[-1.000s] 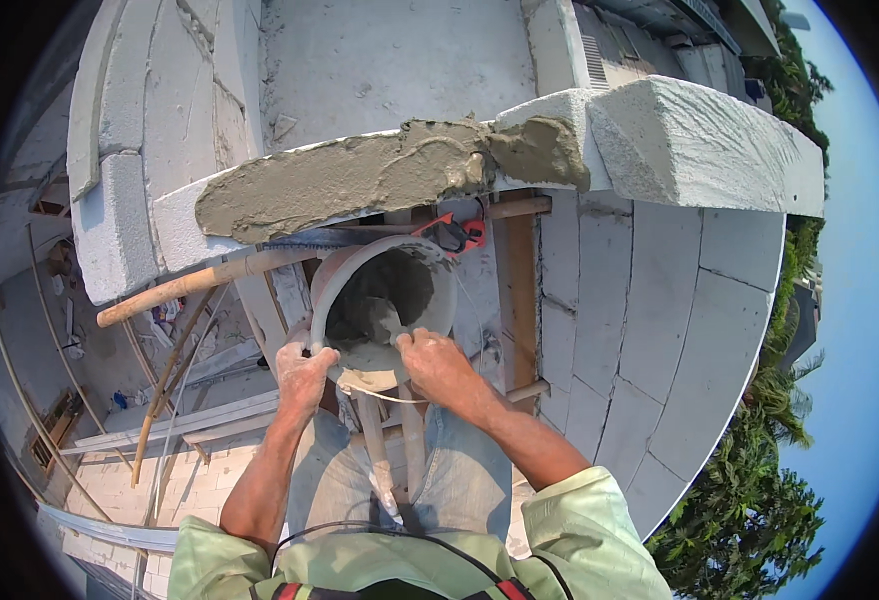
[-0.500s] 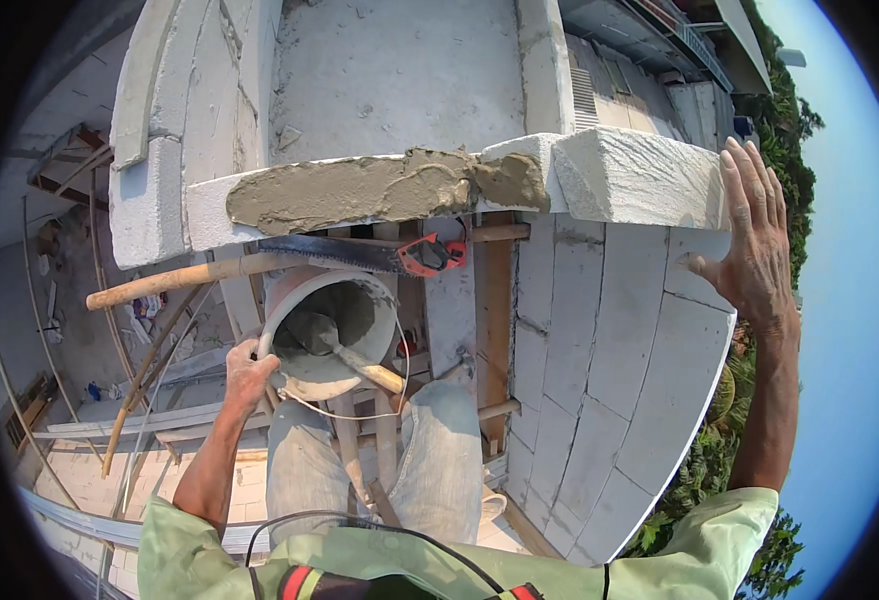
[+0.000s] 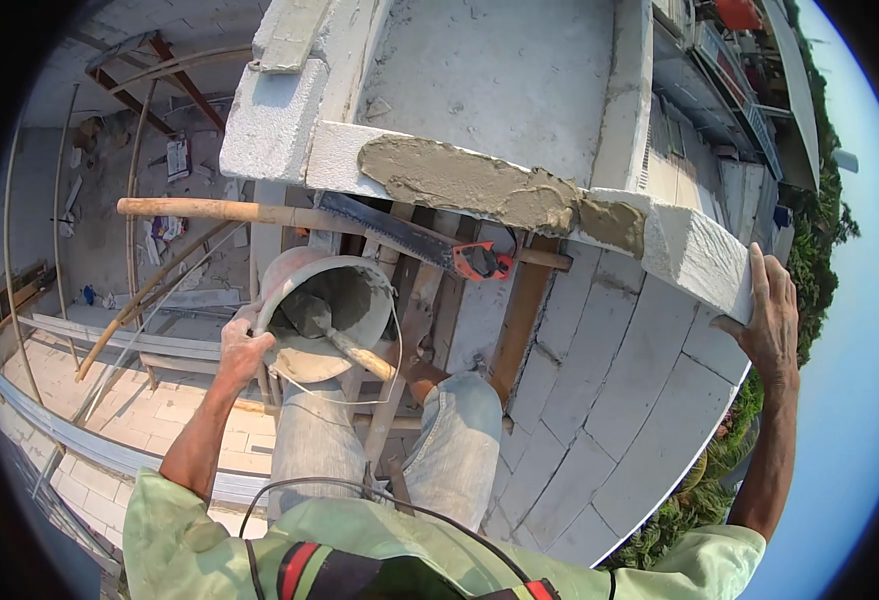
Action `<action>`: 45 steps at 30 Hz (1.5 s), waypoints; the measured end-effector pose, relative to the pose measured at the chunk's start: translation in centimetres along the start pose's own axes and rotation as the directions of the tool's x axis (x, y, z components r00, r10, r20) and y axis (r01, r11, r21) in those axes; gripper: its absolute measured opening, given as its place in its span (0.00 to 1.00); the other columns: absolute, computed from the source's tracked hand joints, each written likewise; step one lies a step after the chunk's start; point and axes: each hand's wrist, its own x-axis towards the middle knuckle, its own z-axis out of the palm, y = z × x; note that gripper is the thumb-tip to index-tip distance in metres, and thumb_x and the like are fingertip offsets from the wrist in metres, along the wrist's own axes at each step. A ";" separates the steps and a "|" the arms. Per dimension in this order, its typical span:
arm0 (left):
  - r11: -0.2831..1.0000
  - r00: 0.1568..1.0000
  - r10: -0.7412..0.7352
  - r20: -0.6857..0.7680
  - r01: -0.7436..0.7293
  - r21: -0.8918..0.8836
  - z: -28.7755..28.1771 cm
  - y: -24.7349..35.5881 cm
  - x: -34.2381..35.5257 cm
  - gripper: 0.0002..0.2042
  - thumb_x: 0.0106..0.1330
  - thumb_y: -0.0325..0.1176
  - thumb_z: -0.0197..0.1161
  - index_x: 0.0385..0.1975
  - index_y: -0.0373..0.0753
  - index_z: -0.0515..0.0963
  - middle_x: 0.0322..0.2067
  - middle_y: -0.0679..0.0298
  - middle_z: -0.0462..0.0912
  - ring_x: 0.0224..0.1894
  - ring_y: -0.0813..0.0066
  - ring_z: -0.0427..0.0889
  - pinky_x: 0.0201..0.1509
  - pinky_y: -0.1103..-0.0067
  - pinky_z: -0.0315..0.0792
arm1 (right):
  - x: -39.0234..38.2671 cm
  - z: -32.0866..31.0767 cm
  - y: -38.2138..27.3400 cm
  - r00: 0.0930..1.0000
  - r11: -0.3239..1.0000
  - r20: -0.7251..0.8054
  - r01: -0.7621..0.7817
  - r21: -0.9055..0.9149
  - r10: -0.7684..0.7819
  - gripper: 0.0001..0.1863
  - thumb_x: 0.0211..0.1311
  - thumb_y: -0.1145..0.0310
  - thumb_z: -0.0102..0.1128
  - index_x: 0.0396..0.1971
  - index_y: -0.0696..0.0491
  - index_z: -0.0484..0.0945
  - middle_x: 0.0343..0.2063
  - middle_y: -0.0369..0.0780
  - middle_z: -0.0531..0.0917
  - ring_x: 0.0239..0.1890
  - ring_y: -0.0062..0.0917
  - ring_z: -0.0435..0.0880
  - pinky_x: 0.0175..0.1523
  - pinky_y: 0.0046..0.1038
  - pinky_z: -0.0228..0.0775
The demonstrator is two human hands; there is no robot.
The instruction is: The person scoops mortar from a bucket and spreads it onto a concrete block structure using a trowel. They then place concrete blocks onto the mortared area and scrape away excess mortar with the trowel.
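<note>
My left hand [image 3: 246,345] is closed round the left rim of a mortar-smeared bucket [image 3: 365,285], which tilts so that its mouth faces me. Inside the bucket lies a trowel with a wooden handle [image 3: 362,357], its blade in grey mortar. My right hand [image 3: 772,320] rests with outstretched fingers against the right end of a white block [image 3: 708,256] on top of the wall. Left of that block, wet grey mortar [image 3: 470,185] is spread along the wall top. A hand saw [image 3: 400,238] with a red and black handle lies between the wall and the bucket.
A round wooden pole [image 3: 230,210] crosses behind the bucket. Timber planks [image 3: 520,330] and my legs are below. A block wall [image 3: 610,370] drops on the right, with greenery [image 3: 730,455] beyond its edge. Poles and debris stand at a lower level on the left.
My view has swung, so the wall appears farther right and tilted. My right hand, upright against the block's end before, now curls its fingertips over that end. The left hand keeps the bucket.
</note>
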 end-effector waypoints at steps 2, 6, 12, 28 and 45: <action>0.998 1.000 -0.019 -0.024 0.021 0.064 -0.5 0.4 -0.6 0.23 0.46 0.30 0.64 0.45 0.28 0.81 0.38 0.54 0.82 0.36 0.71 0.79 0.40 0.76 0.72 | -0.7 -0.3 -0.1 1.000 1.000 -0.019 0.003 -0.001 -0.003 0.68 0.19 0.67 0.86 0.72 0.49 0.57 0.60 0.45 0.70 0.62 0.41 0.70 0.68 0.42 0.65; 0.993 0.992 0.086 -0.091 -0.093 -0.073 -0.6 0.3 -0.9 0.10 0.46 0.28 0.65 0.24 0.27 0.75 0.44 0.51 0.81 0.38 0.62 0.79 0.42 0.72 0.72 | -3.0 -1.0 0.2 0.995 0.999 -0.092 -0.043 -0.022 0.041 0.69 0.18 0.66 0.85 0.72 0.49 0.57 0.61 0.46 0.70 0.63 0.43 0.70 0.67 0.44 0.65; 0.992 0.995 -0.023 -0.100 0.010 -0.125 -1.5 1.9 -2.2 0.11 0.47 0.27 0.64 0.28 0.25 0.76 0.49 0.51 0.81 0.42 0.64 0.79 0.45 0.73 0.72 | -3.3 -3.3 -3.9 0.990 0.996 -0.117 -0.082 -0.019 0.080 0.67 0.19 0.63 0.86 0.71 0.47 0.60 0.59 0.45 0.71 0.61 0.43 0.71 0.64 0.45 0.66; 0.974 0.991 -0.079 -0.103 0.055 -0.220 -1.7 1.7 -4.0 0.24 0.46 0.23 0.61 0.49 0.29 0.80 0.47 0.59 0.81 0.44 0.72 0.78 0.48 0.77 0.73 | 12.8 -2.7 -24.4 0.902 0.936 -0.416 0.241 0.257 -0.118 0.49 0.38 0.59 0.81 0.67 0.39 0.70 0.44 0.43 0.76 0.47 0.33 0.77 0.50 0.40 0.72; 0.998 0.991 -0.046 -0.126 0.039 -0.053 -3.3 1.9 -3.8 0.19 0.49 0.27 0.59 0.43 0.29 0.79 0.28 0.65 0.78 0.29 0.79 0.75 0.37 0.80 0.71 | 14.9 1.5 -23.9 0.831 0.900 -0.552 0.290 0.326 -0.068 0.31 0.53 0.69 0.70 0.60 0.41 0.78 0.41 0.47 0.82 0.47 0.34 0.81 0.50 0.40 0.74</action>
